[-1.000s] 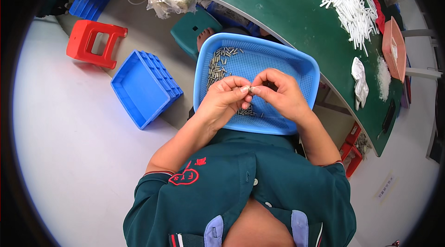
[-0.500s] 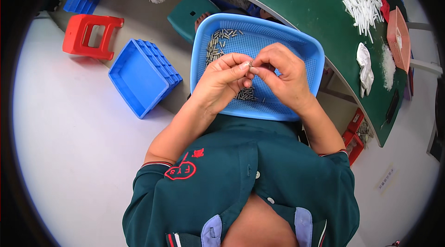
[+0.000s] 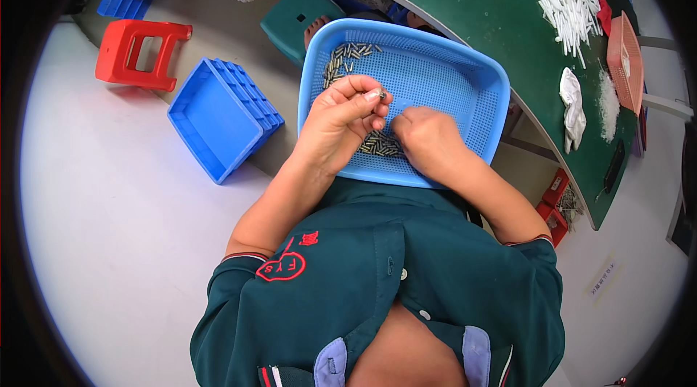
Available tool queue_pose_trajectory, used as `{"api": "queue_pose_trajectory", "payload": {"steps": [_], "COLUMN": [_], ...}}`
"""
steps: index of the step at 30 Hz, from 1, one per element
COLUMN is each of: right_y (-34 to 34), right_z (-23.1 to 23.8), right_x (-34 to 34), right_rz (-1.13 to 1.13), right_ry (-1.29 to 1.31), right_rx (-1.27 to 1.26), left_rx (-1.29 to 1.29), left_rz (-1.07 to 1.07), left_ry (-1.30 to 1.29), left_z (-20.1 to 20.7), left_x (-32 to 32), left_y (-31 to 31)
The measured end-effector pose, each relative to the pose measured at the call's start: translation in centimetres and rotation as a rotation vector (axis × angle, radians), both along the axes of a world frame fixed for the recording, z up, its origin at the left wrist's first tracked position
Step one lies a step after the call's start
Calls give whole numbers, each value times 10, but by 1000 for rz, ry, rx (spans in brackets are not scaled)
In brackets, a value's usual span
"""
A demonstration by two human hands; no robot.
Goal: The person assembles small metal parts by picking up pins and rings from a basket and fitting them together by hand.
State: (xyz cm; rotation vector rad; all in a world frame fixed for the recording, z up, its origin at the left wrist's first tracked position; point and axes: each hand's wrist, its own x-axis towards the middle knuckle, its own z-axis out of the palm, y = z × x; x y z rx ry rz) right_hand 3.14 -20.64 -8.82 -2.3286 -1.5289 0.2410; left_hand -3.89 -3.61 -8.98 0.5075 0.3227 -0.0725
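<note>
Over a light-blue perforated plastic basket (image 3: 479,82), my left hand (image 3: 337,122) is raised with thumb and fingers pinching a small metal pin (image 3: 382,95). My right hand (image 3: 433,141) is lower, knuckles up and fingers curled down beside a pile of small metal pins (image 3: 379,144) in the near part of the basket. Its fingertips are mostly hidden, so what they hold cannot be seen. More loose metal pins (image 3: 335,67) lie along the basket's far left side, partly behind my left hand.
A blue crate (image 3: 218,125) and a red stool (image 3: 138,56) stand to the left. A green stool (image 3: 294,20) is beyond the basket. On the right curves a green table (image 3: 465,6) with white sticks (image 3: 559,2), a white glove (image 3: 571,107) and a pink basket (image 3: 626,60).
My hands were together, fingertips meeting at a small metal piece. The right hand has since moved away, down to the near pile; the left keeps its pinch, slightly further left.
</note>
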Motion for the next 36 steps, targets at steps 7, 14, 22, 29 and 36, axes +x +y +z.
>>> {"api": "queue_pose_trajectory", "payload": {"steps": [7,14,22,29,36], "right_y": [1,7,8,8,2], "right_z": [2,-1,-2,-5,32], "right_x": [3,-15,-9,-4,18], "right_rz": [44,67,23,-1,-469], "right_ry": [-17,-216,-185,-47,995], "right_rx": [-27,-110,0,-50,606], "left_rx": [-8,-17,-46,-82,-57], "left_rz": [-4,-29,-72,-83,-115], "left_ry": [27,29,31,4,36], "left_z": [1,-5,-2,-2,-1], "left_x": [2,-1,-3,-5,-5], "left_y": [1,-3,-7,-6,-7]}}
